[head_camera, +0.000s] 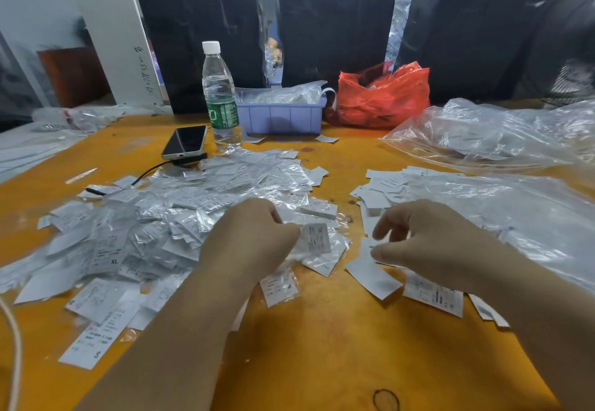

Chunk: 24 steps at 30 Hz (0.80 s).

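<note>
A big heap of small white labels in clear plastic sleeves [180, 217] covers the left half of the yellow table [322, 340]. My left hand [254, 240] sits at the heap's right edge and pinches one sleeved label [317, 238], held upright. My right hand [428, 240] hovers a little to the right with thumb and fingers loosely curled and nothing visibly between them. Under and beyond it lies a smaller pile of bare white labels [383, 191], and two loose labels [373, 274] lie near its thumb.
A water bottle [220, 98], a phone [185, 142] with a black cable, a lilac plastic bin [280, 117] and a red plastic bag [383, 98] stand at the back. Large clear plastic bags [502, 140] fill the right side. Dark bagged bundles rise behind the table.
</note>
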Tool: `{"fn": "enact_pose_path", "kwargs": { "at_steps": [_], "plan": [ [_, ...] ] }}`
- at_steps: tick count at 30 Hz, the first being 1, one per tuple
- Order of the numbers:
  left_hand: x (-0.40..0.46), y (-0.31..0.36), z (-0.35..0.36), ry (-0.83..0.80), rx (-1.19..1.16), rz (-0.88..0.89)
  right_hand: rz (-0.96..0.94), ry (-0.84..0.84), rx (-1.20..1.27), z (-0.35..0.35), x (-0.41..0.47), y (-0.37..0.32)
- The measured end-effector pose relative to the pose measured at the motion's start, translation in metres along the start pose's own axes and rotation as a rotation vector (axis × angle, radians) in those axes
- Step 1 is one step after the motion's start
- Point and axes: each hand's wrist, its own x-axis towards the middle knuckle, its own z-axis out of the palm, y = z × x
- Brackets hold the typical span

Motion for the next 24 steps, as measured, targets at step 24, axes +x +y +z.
{"fn": "enact_pose_path", "kwargs": {
  "at_steps": [24],
  "plan": [
    [-0.02, 0.018, 0.012, -0.048, -0.297, 0.288, -0.278, 0.2, 0.358, 0.005, -0.004, -0.008]
  ]
}}
